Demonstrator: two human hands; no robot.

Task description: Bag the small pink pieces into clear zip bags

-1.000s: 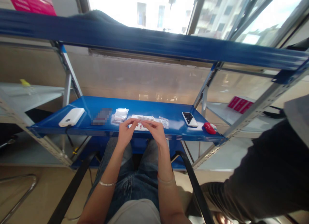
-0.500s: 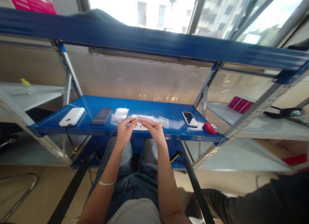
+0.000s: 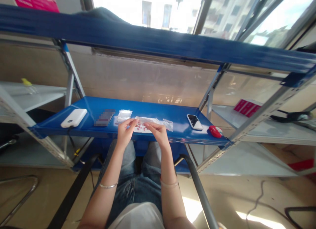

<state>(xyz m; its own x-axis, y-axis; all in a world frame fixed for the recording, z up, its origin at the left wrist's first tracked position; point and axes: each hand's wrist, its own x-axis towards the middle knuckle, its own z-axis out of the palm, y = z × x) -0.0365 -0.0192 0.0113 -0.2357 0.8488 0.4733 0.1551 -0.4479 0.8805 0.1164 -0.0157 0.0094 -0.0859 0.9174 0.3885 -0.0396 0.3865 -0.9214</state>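
Note:
My left hand (image 3: 125, 132) is over the front of the blue shelf, thumb and fingers pinched together. Opposite it, a short gap away, my right hand (image 3: 159, 132) is also pinched. Whatever sits in either pinch is too small to make out. Under and between the hands lies a white sheet (image 3: 143, 130) with several small reddish pieces on it. A long pale packet or strip (image 3: 148, 119) runs along its back edge. Clear plastic bags (image 3: 124, 115) lie behind my left hand, and another small clear bag (image 3: 168, 124) is right of my right hand.
On the blue shelf (image 3: 158, 107) are a white power bank (image 3: 74, 118) with a cable, a blurred-out dark object (image 3: 104, 117), a phone (image 3: 195, 122) and a red-and-white item (image 3: 215, 131). An upper blue beam (image 3: 158, 41) crosses ahead. Chair armrests flank my legs.
My hands have drawn apart, the left one shifting left, so more of the sheet and reddish pieces shows. Another person's dark-clothed leg at the lower right has gone from view.

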